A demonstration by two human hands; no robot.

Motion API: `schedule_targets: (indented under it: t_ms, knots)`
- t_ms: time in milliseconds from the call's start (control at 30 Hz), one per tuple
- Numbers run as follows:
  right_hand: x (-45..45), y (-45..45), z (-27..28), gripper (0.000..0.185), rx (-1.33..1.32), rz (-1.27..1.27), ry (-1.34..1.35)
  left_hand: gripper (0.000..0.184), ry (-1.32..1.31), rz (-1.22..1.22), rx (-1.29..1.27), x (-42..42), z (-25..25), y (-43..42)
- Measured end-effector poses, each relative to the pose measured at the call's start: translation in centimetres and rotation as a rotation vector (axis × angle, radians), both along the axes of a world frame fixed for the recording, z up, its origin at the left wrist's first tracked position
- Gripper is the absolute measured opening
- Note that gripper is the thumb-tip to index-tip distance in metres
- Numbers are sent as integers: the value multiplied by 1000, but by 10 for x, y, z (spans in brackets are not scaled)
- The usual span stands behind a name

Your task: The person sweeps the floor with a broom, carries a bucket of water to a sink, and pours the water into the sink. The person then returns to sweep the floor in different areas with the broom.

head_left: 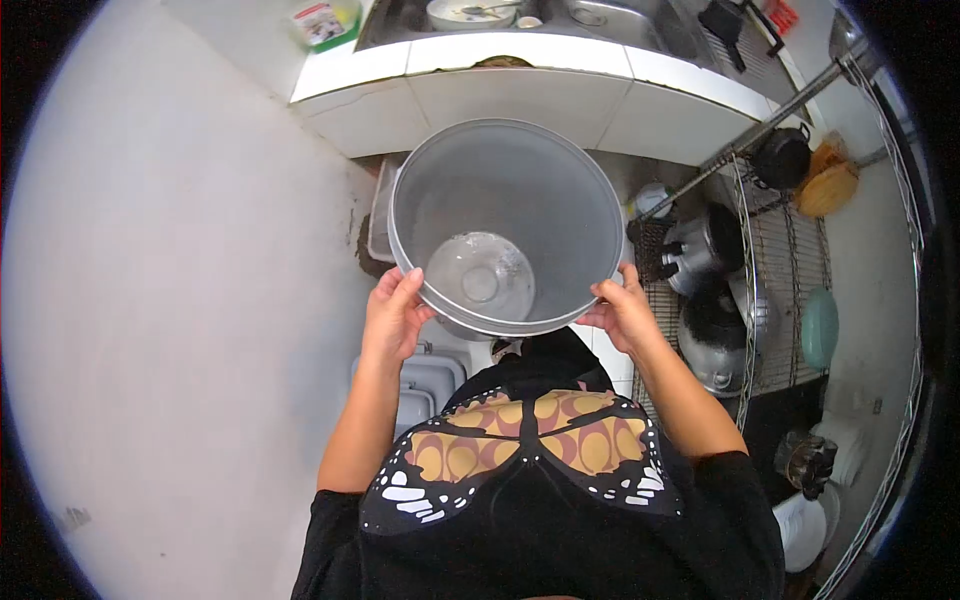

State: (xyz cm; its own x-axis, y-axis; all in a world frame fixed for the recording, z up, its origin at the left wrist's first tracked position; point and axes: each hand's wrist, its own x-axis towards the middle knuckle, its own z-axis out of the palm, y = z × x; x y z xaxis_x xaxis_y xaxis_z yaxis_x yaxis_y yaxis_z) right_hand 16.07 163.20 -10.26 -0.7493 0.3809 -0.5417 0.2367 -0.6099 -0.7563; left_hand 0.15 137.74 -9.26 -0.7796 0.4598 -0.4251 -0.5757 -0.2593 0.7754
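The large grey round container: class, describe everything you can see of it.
The container is deep, grey and open-topped, with a round rim and a paler base showing concentric circles. Whether metal or plastic, I cannot tell. Its mouth faces the camera. The left grip and right grip hold its near rim, between tiled counter and black shirt.

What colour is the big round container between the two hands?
The round container is grey, seen best in the head view.

No lettering can be read; the package's [320, 22] print is blurred.
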Motion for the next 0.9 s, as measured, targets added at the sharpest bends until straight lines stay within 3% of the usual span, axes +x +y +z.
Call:
schedule_targets:
  t_ms: [200,333,400,467,500,533,567,667,700,733,767,800,900]
  knots:
    - [-26,-16,-1,61,-28,147,29,29,39,196,-10,9,12,-25]
    - [-52,-3,-3,75,7,275,29,34,32,357,-57,19,14,-25]
    - [-72,13,-10,72,42,316,-15,38,-44,475,-329,16,24,-16]
    - [-89,32,-1,85,137,488,-54,38,-30,582,-325,13,17,-1]
    - [-103,47,10,86,181,639,-111,35,17,645,-201,4,8,2]
    - [-97,63,34,81,244,813,-55,25,19,642,-131,27,32,5]
    - [-115,83,22,69,410,846,-48,17,18,644,-85,12,31,17]
    - [-145,165,38,54,755,749,249,28,-2,697,-71,6,17,37]
    - [-156,200,57,43,960,664,240,32,30,703,-53,10,31,63]
    - [-164,237,64,39,916,539,259,33,12,736,-80,10,34,78]
    - [-166,271,72,37,985,409,302,34,-11,804,-166,38,69,81]
    - [-176,312,93,35,1171,289,78,35,-28,802,-163,31,57,88]
    - [-214,482,75,39,1627,-135,13,39,-62,838,-191,30,59,107]
